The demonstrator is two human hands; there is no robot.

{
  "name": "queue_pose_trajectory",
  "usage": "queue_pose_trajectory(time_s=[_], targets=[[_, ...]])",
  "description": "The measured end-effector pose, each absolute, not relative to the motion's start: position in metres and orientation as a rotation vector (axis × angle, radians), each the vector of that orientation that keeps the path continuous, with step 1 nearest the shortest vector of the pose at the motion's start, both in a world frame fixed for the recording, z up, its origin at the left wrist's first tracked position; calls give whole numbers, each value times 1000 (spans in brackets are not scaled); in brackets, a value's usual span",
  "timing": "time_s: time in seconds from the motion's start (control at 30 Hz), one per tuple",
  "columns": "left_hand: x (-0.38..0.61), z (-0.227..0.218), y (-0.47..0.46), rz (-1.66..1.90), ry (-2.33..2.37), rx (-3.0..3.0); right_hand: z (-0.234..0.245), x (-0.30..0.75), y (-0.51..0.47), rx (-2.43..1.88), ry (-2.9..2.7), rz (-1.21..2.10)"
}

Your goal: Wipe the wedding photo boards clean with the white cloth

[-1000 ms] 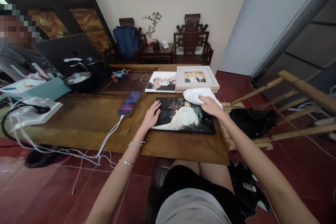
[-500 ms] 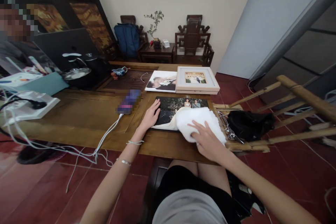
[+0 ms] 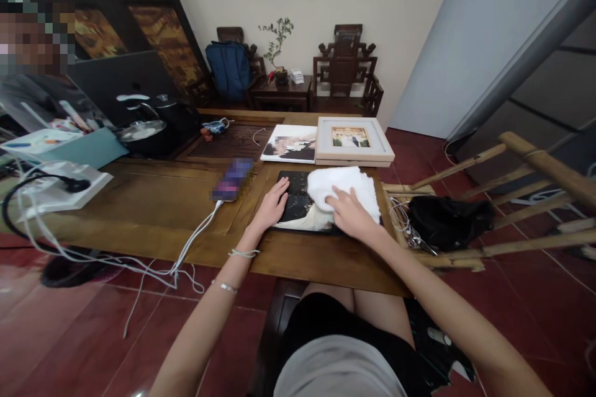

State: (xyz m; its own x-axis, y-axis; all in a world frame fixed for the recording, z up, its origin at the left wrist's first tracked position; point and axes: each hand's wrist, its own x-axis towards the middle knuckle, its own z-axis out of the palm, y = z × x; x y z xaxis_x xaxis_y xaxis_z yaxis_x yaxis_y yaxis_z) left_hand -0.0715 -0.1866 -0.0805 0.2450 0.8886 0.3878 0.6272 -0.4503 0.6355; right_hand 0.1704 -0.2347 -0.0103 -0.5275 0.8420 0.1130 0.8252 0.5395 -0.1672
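A dark wedding photo panel (image 3: 298,211) lies flat on the wooden table in front of me. My left hand (image 3: 274,203) rests with straight fingers along the panel's left edge. Under my right hand (image 3: 351,214) is a folded white towel (image 3: 347,183), which the fingers hold and press against the panel's right part. The towel hides the couple in the picture and most of the upper right corner. Beyond the panel sit a white-bordered photo print (image 3: 291,144) and a pale framed photo (image 3: 354,139), side by side.
A phone (image 3: 231,180) with white charging cables lies left of my left hand. Further left are a power strip (image 3: 77,189), a teal pen box (image 3: 100,144), a black pot (image 3: 144,136) and a person. On the right, a bamboo chair (image 3: 526,142) holds a black bag (image 3: 449,223).
My right hand and the towel have slid away from me and slightly left, up over the couple in the picture. The left hand stays at the panel's edge. The view has shifted slightly.
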Motion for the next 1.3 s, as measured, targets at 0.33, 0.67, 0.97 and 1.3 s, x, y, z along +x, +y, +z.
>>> queue_pose_trajectory(time_s=[0.33, 0.67, 0.97, 1.3], targets=[[-72, -81, -185, 1029, 1382, 2169, -1, 153, -305, -1277, -2738, 313], [-75, -82, -183, 1026, 1371, 2188, 7, 127, -165, -1498, -2608, 145], [-71, -82, -184, 1053, 1386, 2155, -19, 135, -303, -1223, -2815, 149], [-72, -82, -184, 1103, 1341, 2123, -10, 145, -238, -1446, -2687, 126]])
